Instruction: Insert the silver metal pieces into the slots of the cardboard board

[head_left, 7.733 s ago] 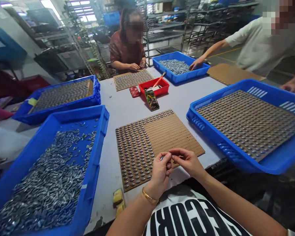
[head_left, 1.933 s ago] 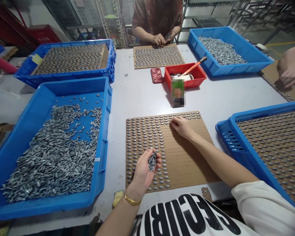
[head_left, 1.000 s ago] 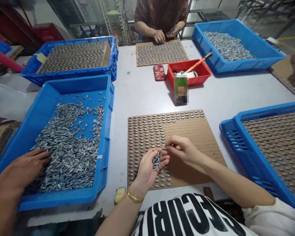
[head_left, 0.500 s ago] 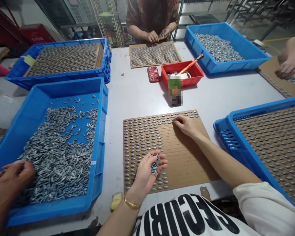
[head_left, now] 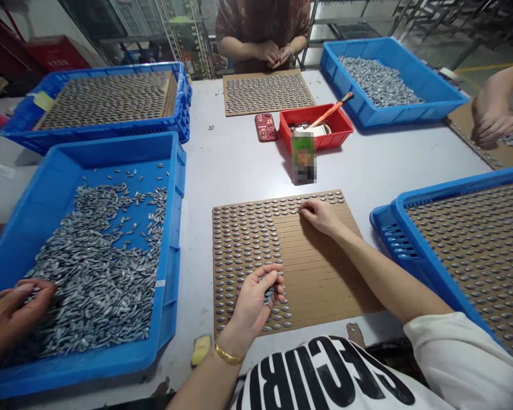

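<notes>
Small grey spindle-shaped metal pieces [head_left: 268,291] lie cupped in my left hand [head_left: 256,296], its fingers curled and its thumb over the pile. This hand is above the lower part of a grooved cardboard sheet [head_left: 325,279]. Rows of the same pieces cover the sheet's left side and its far edge. My right hand [head_left: 320,217] has its thumb and fingertips pinched together at the sheet, by the end of a row near the far edge. What is between those fingertips is too small or hidden to make out.
A blue bin [head_left: 173,228] of loose pieces stands at left, a co-worker's hand [head_left: 23,302] in it. A blue crate [head_left: 385,219] with a filled sheet is at right. Beyond my sheet are a red bin [head_left: 344,128] and a red case [head_left: 265,127]. Other people's hands work across the table.
My left thumb and fingers have closed more over the metal pieces. My right hand stays at nearly the same spot. The co-worker's hand in the left bin has shifted slightly left.
</notes>
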Demonstrator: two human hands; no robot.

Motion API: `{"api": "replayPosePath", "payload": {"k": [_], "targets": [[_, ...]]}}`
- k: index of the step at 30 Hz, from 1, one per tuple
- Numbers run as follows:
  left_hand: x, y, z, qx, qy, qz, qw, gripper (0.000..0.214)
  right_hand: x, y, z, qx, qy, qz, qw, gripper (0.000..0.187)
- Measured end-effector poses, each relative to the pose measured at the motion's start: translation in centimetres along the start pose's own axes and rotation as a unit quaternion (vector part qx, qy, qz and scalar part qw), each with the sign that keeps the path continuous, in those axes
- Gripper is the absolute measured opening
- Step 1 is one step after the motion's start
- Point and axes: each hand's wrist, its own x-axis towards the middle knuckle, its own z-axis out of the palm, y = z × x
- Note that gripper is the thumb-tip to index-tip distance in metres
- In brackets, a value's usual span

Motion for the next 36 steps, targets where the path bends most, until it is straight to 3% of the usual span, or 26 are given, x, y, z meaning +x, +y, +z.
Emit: {"api": "replayPosePath", "payload": {"k": [12,22,27,31,33,36], "targets": [[0.2,-0.4,-0.3,-0.003,-0.012,0.011,1.000,0.018,-0.8,-0.2,0.7,-0.034,0.019,-0.025,0.999,0.016],[0.0,-0.3,0.1,0.012,0.000,0.016,1.000,0.026,-0.8,-0.9,0.0,0.014,0.028,-0.022,0.999,0.016],[0.4,-0.9,0.6,0.016,0.021,0.013,1.000,0.032,-5.0,-4.3,-2.0,0.077,0.046,-0.017,0.996,0.016],[0.6,-1.5,1.6,0.038,0.014,0.033,0.999,0.028,-10.3,-8.4,-3.7,0.262,-0.101,-0.050,0.958,0.017],[0.7,-2.1,2.2,0.051,-0.009,0.036,0.998,0.027,-12.0,-9.6,-4.3,0.282,-0.128,-0.063,0.949,0.013],[1.0,-2.9,3.4,0.064,-0.028,0.042,0.997,0.026,-13.0,-9.9,-5.0,0.285,-0.122,-0.050,0.949,0.012]]}}
